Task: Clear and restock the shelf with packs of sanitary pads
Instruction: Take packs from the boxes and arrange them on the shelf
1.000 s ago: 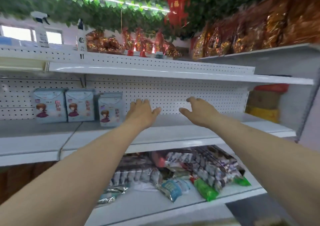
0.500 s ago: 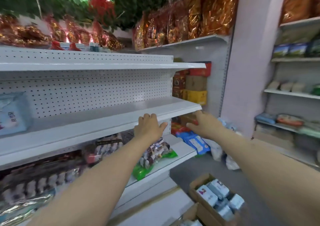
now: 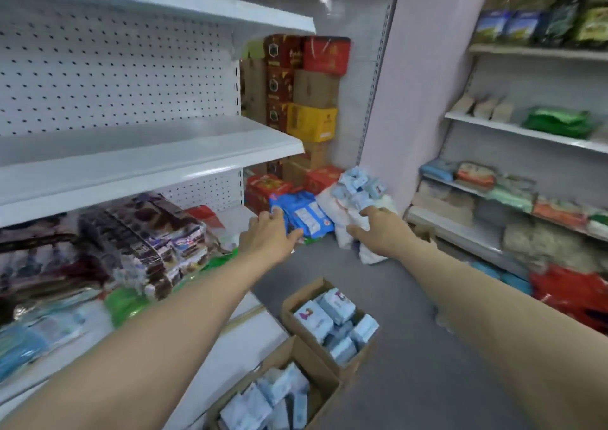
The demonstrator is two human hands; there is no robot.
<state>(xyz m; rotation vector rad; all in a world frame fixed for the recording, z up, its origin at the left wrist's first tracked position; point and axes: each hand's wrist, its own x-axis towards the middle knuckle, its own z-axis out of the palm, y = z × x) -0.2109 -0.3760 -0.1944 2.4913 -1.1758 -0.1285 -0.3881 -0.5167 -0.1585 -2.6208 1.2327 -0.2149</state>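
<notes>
At your far left, the white shelf (image 3: 154,156) stands in front of a pegboard back panel (image 3: 108,67). The board beneath it carries dark snack packs (image 3: 144,235) in a leaning stack, with green and blue packets just in front of them.

Your left hand (image 3: 268,237) is stretched forward past the end of that lower board. Its fingers are loosely spread and grasp nothing. It overlaps a blue pack (image 3: 307,214) lying on the floor; contact cannot be determined. Behind the blue pack, stacked cartons (image 3: 311,100) in red, brown and yellow stand against the wall.

Between your forearms, two open cardboard boxes sit on the grey floor, the near box (image 3: 320,393) and the far box (image 3: 297,298). Both hold packs of sanitary pads (image 3: 325,314), pale blue and loosely packed.

A white bag (image 3: 345,222) lies beyond them, with more pale blue packs on top. Your right hand (image 3: 378,230) is in front of this bag, fingers spread, nothing gripped; touch cannot be confirmed.

At your right, a shelving unit (image 3: 526,132) bears packaged goods, and a red bag (image 3: 572,294) lies at its foot.
</notes>
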